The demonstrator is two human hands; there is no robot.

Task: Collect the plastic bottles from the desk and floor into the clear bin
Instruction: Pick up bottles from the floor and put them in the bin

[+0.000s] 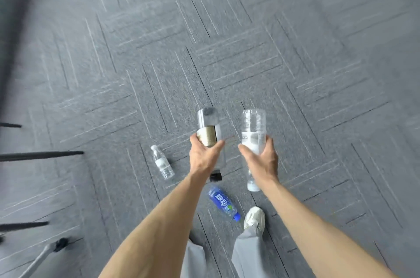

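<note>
My left hand [204, 157] grips a clear bottle with a gold label [208, 127] around its middle, base pointing away and black cap toward me. In my right hand [261, 157] is a clear bottle with a white label [253, 127], also base away, its white cap below my wrist. Two more bottles lie on the grey carpet: a small clear one with a white cap [162, 163] to the left of my left hand, and a blue-labelled one with a blue cap [222, 202] between my forearms. The clear bin is not in view.
Grey patterned carpet [250, 39] fills the view. Black chair or desk legs [41, 155] reach in from the left edge, with a castor [60, 244] at lower left. My shoe [254, 217] stands just right of the blue bottle.
</note>
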